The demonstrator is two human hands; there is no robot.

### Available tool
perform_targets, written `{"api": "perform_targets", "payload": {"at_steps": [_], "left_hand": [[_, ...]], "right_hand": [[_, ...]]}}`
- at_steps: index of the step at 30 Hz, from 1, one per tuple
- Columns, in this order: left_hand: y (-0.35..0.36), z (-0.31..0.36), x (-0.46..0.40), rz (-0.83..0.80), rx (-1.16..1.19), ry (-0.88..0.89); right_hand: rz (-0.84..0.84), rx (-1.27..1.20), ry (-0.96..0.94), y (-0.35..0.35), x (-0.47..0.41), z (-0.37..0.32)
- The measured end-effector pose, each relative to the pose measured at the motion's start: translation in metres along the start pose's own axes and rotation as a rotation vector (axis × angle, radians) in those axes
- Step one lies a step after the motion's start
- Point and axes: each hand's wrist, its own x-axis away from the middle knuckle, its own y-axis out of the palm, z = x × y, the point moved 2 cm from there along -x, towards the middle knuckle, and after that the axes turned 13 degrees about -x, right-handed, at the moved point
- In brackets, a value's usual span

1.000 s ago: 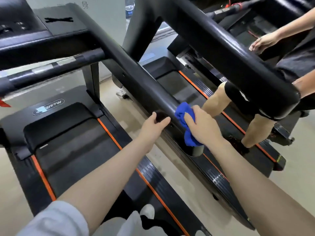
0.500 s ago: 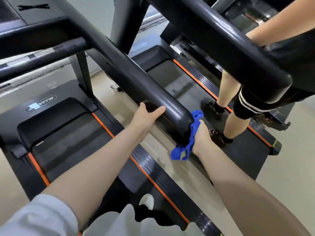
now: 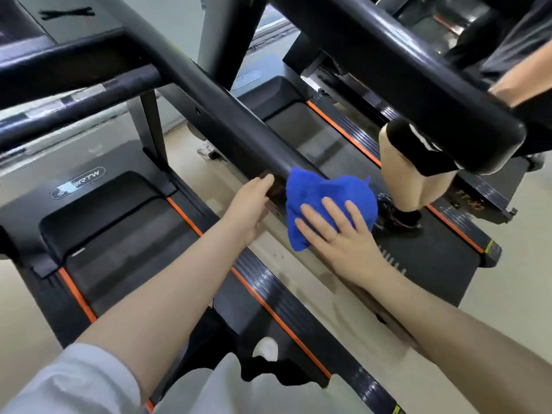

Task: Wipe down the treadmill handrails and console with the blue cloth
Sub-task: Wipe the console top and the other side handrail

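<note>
The blue cloth [image 3: 325, 204] is draped over the free end of the right-side handrail [image 3: 239, 124], centre of the frame, and is pressed flat there by the right hand [image 3: 337, 231]. The fingers [image 3: 310, 213] of that hand are spread and laid on top of the cloth; nothing is pinched, the cloth is only pinned by palm pressure. The left hand [image 3: 251, 204] is cupped against the rail just left of the cloth, thumb on the near side, the other fingers hidden behind the rail, so a full wrap cannot be confirmed; it appears to be used as a brace. Step in hand is judged as the wipe of the rail's end cap. For a good result, the cloth should be wrapped around the tube rather than held on top only, so the underside and the rounded tip are covered in one pass. Pressure should be kept steady and the stroke drawn along the rail toward the upper left, with the bracing hand shifted ahead so no strip is skipped beneath it. The loose corner hanging at lower left of the cloth should be gathered in, or it will drag and miss contact. The console [image 3: 59, 22], upper left of the frame, is barely in view.
</note>
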Motion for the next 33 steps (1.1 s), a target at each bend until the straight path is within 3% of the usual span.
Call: {"api": "perform_targets", "payload": {"at_steps": [2,6,7,12,23,28,33], "left_hand": [[-0.011,-0.001,-0.005,0.01,0.075,-0.05],[-0.034,-0.002,-0.013,0.004,0.064,-0.071],[-0.041,-0.002,-0.015,0.022,0.063,-0.069],[-0.08,0.012,-0.028,0.151,0.039,-0.045],[-0.169,0.034,-0.08,0.224,0.045,-0.09],[-0.173,0.044,-0.084,0.226,0.054,-0.126],[-0.128,0.031,-0.071,0.242,0.062,-0.113]], "right_hand": [[-0.178,0.116,-0.156,-0.004,-0.009,-0.008],[-0.707,0.329,-0.404,0.005,-0.047,-0.024],[-0.751,0.362,-0.421,0.01,-0.06,-0.025],[-0.834,0.434,-0.487,0.044,-0.138,-0.03],[-0.743,0.351,-0.4,0.071,-0.334,-0.026],[-0.755,0.24,-0.367,0.065,-0.335,-0.024],[-0.775,0.128,-0.42,0.046,-0.282,-0.015]]}}
